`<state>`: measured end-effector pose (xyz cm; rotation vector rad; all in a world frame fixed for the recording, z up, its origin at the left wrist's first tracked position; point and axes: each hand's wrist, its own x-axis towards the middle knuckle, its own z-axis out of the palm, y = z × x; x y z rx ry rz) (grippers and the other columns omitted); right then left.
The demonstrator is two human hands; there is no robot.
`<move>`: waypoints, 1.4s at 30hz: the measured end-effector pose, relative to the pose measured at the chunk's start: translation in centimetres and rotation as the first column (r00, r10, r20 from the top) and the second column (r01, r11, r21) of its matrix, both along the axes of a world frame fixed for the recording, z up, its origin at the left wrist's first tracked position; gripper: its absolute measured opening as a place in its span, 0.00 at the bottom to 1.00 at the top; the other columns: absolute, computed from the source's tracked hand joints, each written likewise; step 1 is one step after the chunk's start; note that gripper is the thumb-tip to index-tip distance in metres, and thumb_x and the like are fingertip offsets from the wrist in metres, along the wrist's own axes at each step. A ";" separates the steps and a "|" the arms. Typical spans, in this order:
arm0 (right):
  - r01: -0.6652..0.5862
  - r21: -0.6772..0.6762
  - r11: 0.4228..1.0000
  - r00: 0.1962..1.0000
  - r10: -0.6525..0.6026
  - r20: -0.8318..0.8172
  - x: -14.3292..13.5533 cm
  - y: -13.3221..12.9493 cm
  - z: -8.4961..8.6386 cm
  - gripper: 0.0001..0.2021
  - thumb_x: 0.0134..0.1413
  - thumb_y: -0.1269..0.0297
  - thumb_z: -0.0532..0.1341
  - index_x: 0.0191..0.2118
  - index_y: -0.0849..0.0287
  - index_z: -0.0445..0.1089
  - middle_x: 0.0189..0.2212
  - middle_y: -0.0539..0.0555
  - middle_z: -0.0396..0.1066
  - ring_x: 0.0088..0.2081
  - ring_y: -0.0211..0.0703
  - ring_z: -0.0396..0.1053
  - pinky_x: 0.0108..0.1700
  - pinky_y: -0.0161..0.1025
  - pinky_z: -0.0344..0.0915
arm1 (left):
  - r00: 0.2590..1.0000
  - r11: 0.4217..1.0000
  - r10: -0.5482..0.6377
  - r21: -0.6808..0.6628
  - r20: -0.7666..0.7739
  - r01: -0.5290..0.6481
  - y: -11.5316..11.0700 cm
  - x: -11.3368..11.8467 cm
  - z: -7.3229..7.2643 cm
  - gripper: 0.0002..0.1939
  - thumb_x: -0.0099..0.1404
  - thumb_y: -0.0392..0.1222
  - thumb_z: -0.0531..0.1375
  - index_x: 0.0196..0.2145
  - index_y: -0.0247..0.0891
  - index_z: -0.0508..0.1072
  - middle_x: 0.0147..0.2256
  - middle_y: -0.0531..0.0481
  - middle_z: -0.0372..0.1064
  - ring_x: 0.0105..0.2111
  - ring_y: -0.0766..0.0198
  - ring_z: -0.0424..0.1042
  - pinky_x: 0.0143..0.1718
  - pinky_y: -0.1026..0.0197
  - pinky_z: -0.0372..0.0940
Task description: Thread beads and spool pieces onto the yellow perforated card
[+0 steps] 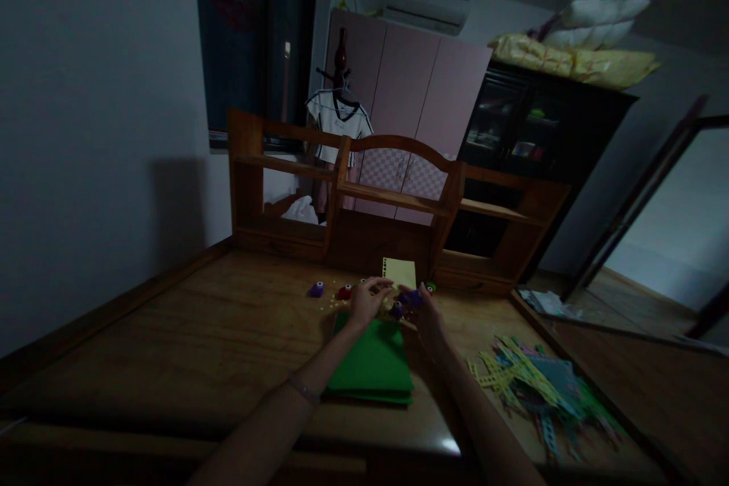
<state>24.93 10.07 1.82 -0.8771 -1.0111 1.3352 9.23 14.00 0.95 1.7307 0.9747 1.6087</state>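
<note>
My left hand [367,302] is closed, thumb and fingers bent together at the lower left corner of a yellow sheet of paper [400,272]. A column of holes runs down the sheet's left edge. In my right hand [431,319] is a small purple paper punch [412,297], partly covered by the fingers. Just below it on the table sits a dark purple punch [397,310] with an eye-like spot. A red punch [345,292] and another purple punch [317,288] stand to the left. Under my wrists lies a stack of green sheets [373,361].
Tiny yellow paper bits [324,308] are scattered around the punches. At the right of the wooden table [187,349] lies a pile of punched paper strips [529,380]. A green and red punch [430,288] sits behind my right hand. A wooden shelf unit [392,199] borders the back.
</note>
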 end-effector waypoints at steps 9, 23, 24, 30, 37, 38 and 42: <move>0.017 0.033 0.999 1.000 -0.018 0.011 -0.1 -0.1 -0.2 0.23 0.51 0.44 0.55 0.41 0.56 0.73 0.36 0.55 0.73 0.29 0.40 0.67 0.32 0.37 0.61 | 1.000 0.999 0.004 -0.034 0.024 -0.003 -0.1 -0.1 0.2 0.12 0.56 0.41 0.61 0.39 0.38 0.75 0.37 0.48 0.72 0.34 0.62 0.69 0.36 0.62 0.62; 0.046 -0.004 0.999 0.998 -0.045 0.047 -0.3 -0.6 0.7 0.23 0.50 0.43 0.55 0.37 0.57 0.74 0.33 0.56 0.74 0.29 0.42 0.68 0.31 0.37 0.62 | 0.933 0.943 -0.072 -0.280 0.352 0.178 0.3 0.0 0.3 0.26 0.54 0.55 0.61 0.45 0.35 0.69 0.35 0.46 0.71 0.31 0.64 0.70 0.31 0.65 0.62; 0.048 0.000 0.999 0.997 -0.048 0.053 -0.2 -0.6 0.6 0.23 0.49 0.43 0.55 0.36 0.57 0.74 0.33 0.56 0.74 0.29 0.42 0.68 0.32 0.37 0.61 | 0.939 0.937 -0.096 -0.288 0.331 0.197 0.3 0.0 0.3 0.24 0.54 0.56 0.60 0.41 0.34 0.71 0.33 0.47 0.72 0.30 0.64 0.70 0.30 0.66 0.62; 0.091 -0.006 0.996 0.994 -0.091 0.053 0.0 -0.3 0.1 0.22 0.48 0.43 0.56 0.35 0.57 0.74 0.30 0.55 0.73 0.27 0.41 0.67 0.30 0.37 0.60 | 0.945 0.934 -0.239 -0.215 0.223 0.286 -0.2 0.2 0.1 0.20 0.52 0.52 0.62 0.36 0.33 0.75 0.35 0.45 0.74 0.35 0.58 0.71 0.36 0.61 0.63; 0.114 -0.013 0.993 0.993 -0.113 0.044 0.3 0.1 -0.1 0.22 0.48 0.43 0.57 0.35 0.57 0.74 0.26 0.53 0.72 0.24 0.39 0.65 0.30 0.37 0.60 | 0.953 0.930 -0.258 -0.227 0.157 0.289 -0.2 0.5 -0.4 0.21 0.56 0.55 0.58 0.31 0.31 0.75 0.29 0.47 0.72 0.30 0.61 0.69 0.32 0.62 0.61; 0.112 -0.017 0.994 0.993 -0.111 0.046 0.4 0.1 -0.2 0.22 0.48 0.43 0.56 0.35 0.57 0.74 0.26 0.52 0.72 0.25 0.39 0.65 0.30 0.37 0.60 | 0.956 0.931 -0.255 -0.230 0.145 0.283 -0.1 0.5 -0.4 0.22 0.57 0.56 0.57 0.30 0.31 0.75 0.28 0.48 0.72 0.28 0.62 0.68 0.30 0.63 0.60; 0.113 -0.043 0.993 0.992 -0.111 0.058 0.4 0.0 -0.1 0.22 0.48 0.42 0.56 0.35 0.56 0.73 0.27 0.53 0.72 0.25 0.40 0.66 0.30 0.39 0.60 | 0.957 0.934 -0.266 -0.214 0.118 0.286 -0.1 0.6 -0.5 0.23 0.58 0.57 0.55 0.29 0.31 0.74 0.26 0.49 0.69 0.26 0.65 0.65 0.27 0.65 0.57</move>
